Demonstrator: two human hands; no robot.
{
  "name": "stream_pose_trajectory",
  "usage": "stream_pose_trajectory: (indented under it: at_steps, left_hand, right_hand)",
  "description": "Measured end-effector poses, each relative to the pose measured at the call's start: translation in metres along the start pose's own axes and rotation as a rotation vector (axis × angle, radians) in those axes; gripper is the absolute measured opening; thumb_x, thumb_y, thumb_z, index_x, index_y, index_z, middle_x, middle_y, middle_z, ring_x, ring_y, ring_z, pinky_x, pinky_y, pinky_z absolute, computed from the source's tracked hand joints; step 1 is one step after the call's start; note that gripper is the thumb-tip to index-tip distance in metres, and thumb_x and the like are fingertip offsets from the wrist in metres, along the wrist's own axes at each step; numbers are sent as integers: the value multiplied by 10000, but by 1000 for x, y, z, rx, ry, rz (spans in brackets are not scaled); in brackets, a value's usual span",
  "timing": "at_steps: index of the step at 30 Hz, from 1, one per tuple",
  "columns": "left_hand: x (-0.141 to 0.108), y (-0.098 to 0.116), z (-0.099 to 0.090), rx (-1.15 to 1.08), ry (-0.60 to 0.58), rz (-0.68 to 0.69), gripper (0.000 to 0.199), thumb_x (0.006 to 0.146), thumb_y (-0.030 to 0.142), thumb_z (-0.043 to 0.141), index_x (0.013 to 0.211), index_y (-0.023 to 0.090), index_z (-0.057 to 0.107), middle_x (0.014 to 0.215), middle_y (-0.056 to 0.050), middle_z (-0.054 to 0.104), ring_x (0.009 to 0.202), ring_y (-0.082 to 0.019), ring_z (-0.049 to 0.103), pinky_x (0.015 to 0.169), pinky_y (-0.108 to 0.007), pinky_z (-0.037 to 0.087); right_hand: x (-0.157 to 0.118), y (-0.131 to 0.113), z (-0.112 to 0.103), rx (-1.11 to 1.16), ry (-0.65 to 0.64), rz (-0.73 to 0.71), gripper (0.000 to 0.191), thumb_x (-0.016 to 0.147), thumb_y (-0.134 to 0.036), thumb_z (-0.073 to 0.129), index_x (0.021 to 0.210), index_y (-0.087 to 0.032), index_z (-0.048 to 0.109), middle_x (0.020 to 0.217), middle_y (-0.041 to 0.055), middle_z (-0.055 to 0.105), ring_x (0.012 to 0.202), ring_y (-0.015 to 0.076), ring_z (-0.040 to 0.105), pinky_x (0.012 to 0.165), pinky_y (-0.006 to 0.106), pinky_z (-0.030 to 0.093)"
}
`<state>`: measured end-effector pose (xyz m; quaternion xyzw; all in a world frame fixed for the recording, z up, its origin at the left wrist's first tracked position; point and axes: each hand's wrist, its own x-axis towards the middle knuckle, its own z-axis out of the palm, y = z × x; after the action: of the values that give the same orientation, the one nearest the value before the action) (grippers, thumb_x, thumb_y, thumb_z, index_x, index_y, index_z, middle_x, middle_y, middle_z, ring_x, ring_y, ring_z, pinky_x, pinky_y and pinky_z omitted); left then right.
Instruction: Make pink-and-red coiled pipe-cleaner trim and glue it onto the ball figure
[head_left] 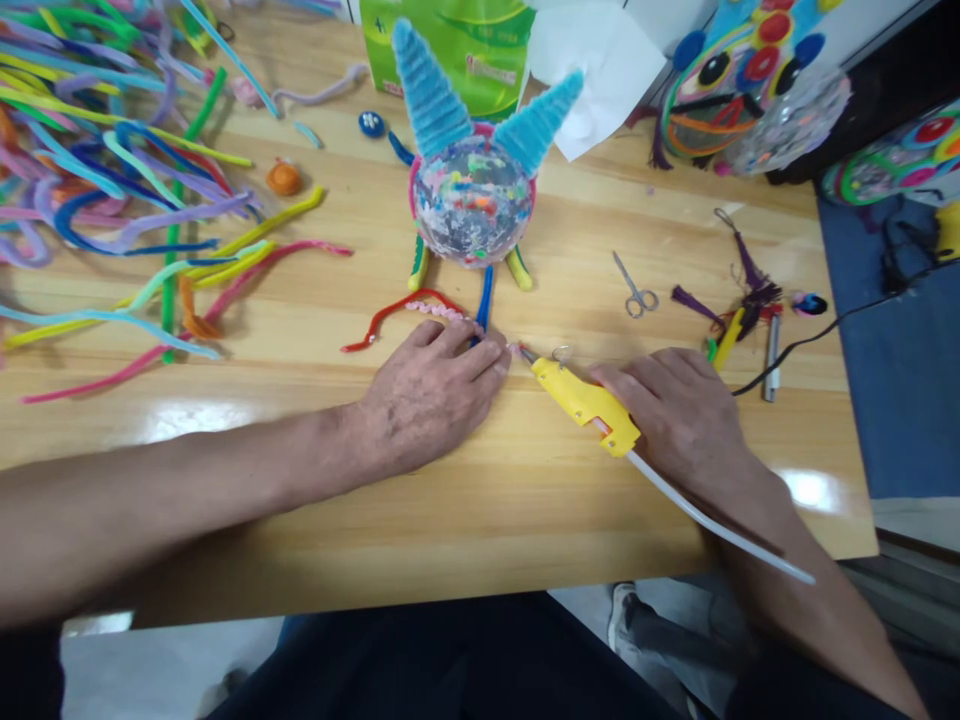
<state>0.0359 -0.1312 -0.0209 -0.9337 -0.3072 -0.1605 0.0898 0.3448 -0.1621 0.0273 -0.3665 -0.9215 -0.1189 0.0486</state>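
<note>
My right hand (679, 415) grips a yellow hot glue gun (581, 398), and a long clear glue stick (720, 528) trails from its back. The gun's nozzle points left, close to the fingertips of my left hand (435, 395). Those left fingers are closed near the table, pinching pipe cleaner pieces; a blue pipe cleaner (485, 300) sticks up from them. Beside them lie a bent red pipe cleaner (386, 318) and a pale pink bumpy strip (435, 311), partly covered by the fingers. Just beyond stands a round clear figure (474, 205) with tall light-blue horns (431, 90).
Many loose pipe cleaners (112, 190) cover the left side. Small scissors (637, 296), a purple tassel (750, 265) and a grey cutter (772, 355) lie right. A black cord (795, 350) runs off rightward. A green bag (450, 50) and decorated figures (750, 90) stand behind.
</note>
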Motion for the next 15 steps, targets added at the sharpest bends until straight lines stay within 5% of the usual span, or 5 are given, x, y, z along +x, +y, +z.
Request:
stream_pose_trajectory:
  at_steps: [7, 15]
  left_hand:
    - [0, 2, -3, -30, -75, -35, 359, 1111, 184, 525, 1417, 163, 712, 1352, -99, 777, 1195, -324, 666, 935, -476, 542]
    - [0, 2, 1, -91, -51, -58, 413, 1076, 203, 593, 1474, 214, 702, 1342, -109, 751, 1200, -331, 625, 941, -497, 535]
  right_hand:
    - [-3, -1, 1, 36, -111, 47, 276, 1061, -138, 541, 1288, -199, 686, 907, 68, 741, 868, 259, 616, 821, 390, 392]
    - [-4, 2, 3, 56, -38, 32, 271, 1069, -121, 538, 1279, -166, 703, 873, 60, 727, 850, 250, 611, 810, 390, 395]
